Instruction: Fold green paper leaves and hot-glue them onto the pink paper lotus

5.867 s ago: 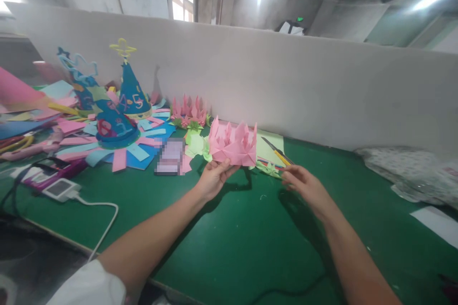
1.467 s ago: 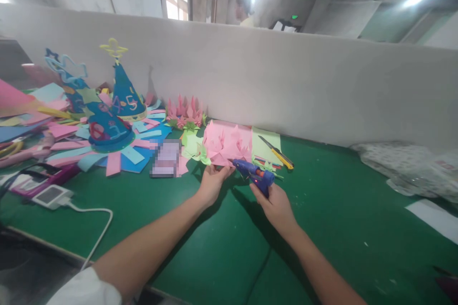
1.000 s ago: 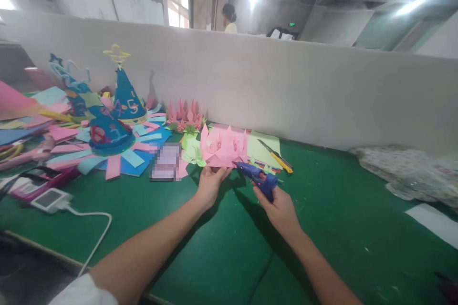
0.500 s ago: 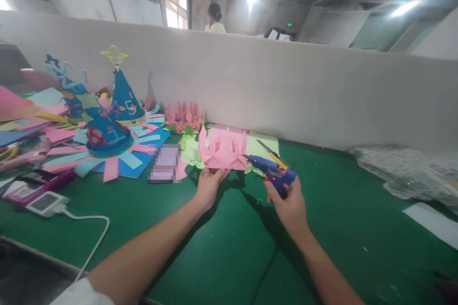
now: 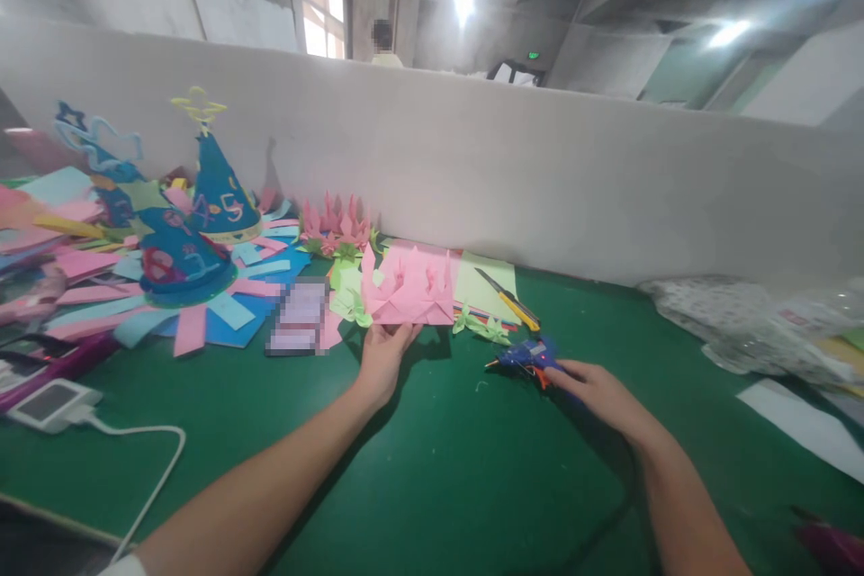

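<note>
My left hand [image 5: 386,358] grips the lower edge of a pink folded-paper crown [image 5: 411,301], its points standing upward. Over on the right, my right hand [image 5: 594,387] is closed round the handle of a blue glue gun [image 5: 530,358], low at the table top, its nozzle pointing left. A yellow craft knife [image 5: 513,299] rests beyond the gun on pale green paper sheets [image 5: 486,279]. Small green paper leaves [image 5: 482,324] lie between the crown and the gun. Behind the crown to the left stands a pink paper lotus [image 5: 337,220] with green leaves.
Blue party hats [image 5: 222,189] stand among paper strips at the left. A phone [image 5: 297,317] lies left of the crown, and a white device with a cable [image 5: 58,405] is at the front left. Plastic bags [image 5: 762,328] lie right; a white partition [image 5: 573,171] runs behind.
My right hand has moved the glue gun away from the crown, rightward and down to the table. My left hand still holds the crown. The view has shifted slightly.
</note>
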`<state>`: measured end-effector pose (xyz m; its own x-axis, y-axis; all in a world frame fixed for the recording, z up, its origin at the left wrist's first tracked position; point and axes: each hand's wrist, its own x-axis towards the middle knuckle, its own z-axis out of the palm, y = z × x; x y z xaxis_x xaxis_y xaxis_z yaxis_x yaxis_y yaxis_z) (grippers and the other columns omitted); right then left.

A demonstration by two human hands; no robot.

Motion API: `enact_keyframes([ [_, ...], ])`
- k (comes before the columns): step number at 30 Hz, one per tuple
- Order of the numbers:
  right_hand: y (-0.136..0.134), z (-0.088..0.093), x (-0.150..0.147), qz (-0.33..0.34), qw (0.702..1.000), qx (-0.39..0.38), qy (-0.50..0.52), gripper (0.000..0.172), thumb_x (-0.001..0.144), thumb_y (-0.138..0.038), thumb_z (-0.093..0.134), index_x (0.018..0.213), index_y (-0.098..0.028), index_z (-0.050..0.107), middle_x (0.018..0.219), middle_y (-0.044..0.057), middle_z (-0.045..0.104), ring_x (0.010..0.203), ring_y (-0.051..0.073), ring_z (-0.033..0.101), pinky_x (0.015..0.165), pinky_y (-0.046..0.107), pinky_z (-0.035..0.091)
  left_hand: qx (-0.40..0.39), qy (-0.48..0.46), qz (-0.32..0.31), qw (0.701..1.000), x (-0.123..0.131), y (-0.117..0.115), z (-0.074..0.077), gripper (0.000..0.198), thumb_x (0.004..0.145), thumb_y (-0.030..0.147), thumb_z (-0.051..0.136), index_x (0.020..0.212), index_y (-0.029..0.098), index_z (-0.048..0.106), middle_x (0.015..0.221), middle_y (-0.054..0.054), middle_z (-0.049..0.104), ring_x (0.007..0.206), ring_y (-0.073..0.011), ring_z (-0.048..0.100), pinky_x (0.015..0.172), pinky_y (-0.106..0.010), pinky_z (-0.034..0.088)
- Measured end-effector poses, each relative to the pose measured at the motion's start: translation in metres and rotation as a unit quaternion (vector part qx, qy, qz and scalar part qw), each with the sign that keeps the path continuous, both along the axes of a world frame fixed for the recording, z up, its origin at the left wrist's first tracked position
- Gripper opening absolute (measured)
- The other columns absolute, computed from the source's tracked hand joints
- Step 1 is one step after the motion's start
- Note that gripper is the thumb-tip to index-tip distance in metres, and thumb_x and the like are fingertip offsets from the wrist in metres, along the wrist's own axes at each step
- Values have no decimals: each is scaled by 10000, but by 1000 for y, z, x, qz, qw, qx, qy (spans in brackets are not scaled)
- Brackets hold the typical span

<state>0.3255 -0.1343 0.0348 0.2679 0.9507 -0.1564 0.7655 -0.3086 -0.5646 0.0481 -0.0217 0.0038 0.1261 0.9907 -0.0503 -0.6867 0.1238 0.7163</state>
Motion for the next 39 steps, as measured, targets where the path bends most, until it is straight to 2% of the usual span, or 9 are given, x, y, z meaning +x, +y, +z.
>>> enact_keyframes([
  [6, 1, -5, 7, -33, 994, -5, -102, 448, 754, -569, 438, 774, -192, 681, 794, 57, 689, 724, 220, 606, 593, 267, 405, -4, 7, 1, 1000, 0, 0, 1, 316, 585, 190, 739, 772, 157, 486, 913, -22, 635, 1009, -188, 573, 960, -411, 439],
  [10, 8, 2, -4, -109, 967, 65, -223, 387, 755, -520, 463, 740, -182, 652, 794, 98, 671, 743, 241, 599, 605, 294, 400, -3, 9, 3, 1000, 0, 0, 1, 317, 579, 193, 743, 777, 152, 500, 921, -29, 638, 1007, -192, 575, 953, -411, 443],
  [14, 29, 15, -24, -25, 967, 139, -214, 275, 797, -352, 421, 782, -205, 654, 872, 66, 679, 822, 217, 593, 700, 291, 410, 2, 12, -1, 1000, 0, -2, 2, 303, 579, 201, 742, 776, 145, 519, 913, -36, 650, 1020, -200, 571, 961, -419, 432],
  [17, 53, 20, -27, 29, 982, 109, -152, 283, 796, -288, 420, 857, -221, 688, 968, 44, 685, 910, 203, 595, 748, 267, 408, 0, 15, -4, 1000, 0, -2, 0, 290, 583, 196, 743, 744, 146, 508, 847, -17, 654, 984, -186, 587, 966, -419, 429],
  [21, 87, 21, -19, 67, 986, 19, -151, 270, 776, -267, 465, 890, -204, 701, 876, 37, 698, 783, 166, 610, 653, 227, 391, -13, 13, 2, 1000, 1, -1, -4, 301, 578, 181, 751, 670, 150, 467, 778, 6, 647, 874, -154, 622, 964, -415, 441],
  [26, 117, 16, -20, 66, 980, -36, -183, 279, 705, -364, 571, 550, -157, 675, 584, 59, 649, 541, 139, 555, 509, 227, 326, -21, 6, -2, 1000, 1, 0, -5, 292, 572, 168, 758, 645, 145, 476, 790, 3, 653, 841, -146, 631, 952, -410, 461],
  [30, 127, 13, -32, 61, 975, -67, -203, 294, 644, -400, 620, 460, -171, 632, 515, 53, 613, 490, 135, 526, 481, 238, 307, -15, 7, -5, 1000, 0, 0, -6, 269, 589, 162, 751, 685, 141, 500, 846, -3, 657, 855, -137, 628, 947, -391, 471],
  [34, 128, 17, -39, 49, 972, -84, -214, 233, 585, -274, 636, 383, -173, 578, 427, 38, 551, 461, 128, 506, 468, 235, 300, -1, 9, -12, 1000, 0, 0, -6, 246, 613, 169, 735, 750, 138, 534, 895, -13, 659, 888, -144, 624, 948, -389, 470],
  [39, 123, 40, -39, -16, 974, -17, -226, 193, 654, -268, 560, 514, -159, 637, 540, 69, 621, 542, 150, 550, 487, 239, 307, -3, 10, -11, 1000, 0, 0, -7, 263, 604, 175, 740, 794, 144, 561, 861, -7, 665, 878, -148, 627, 954, -389, 458],
])
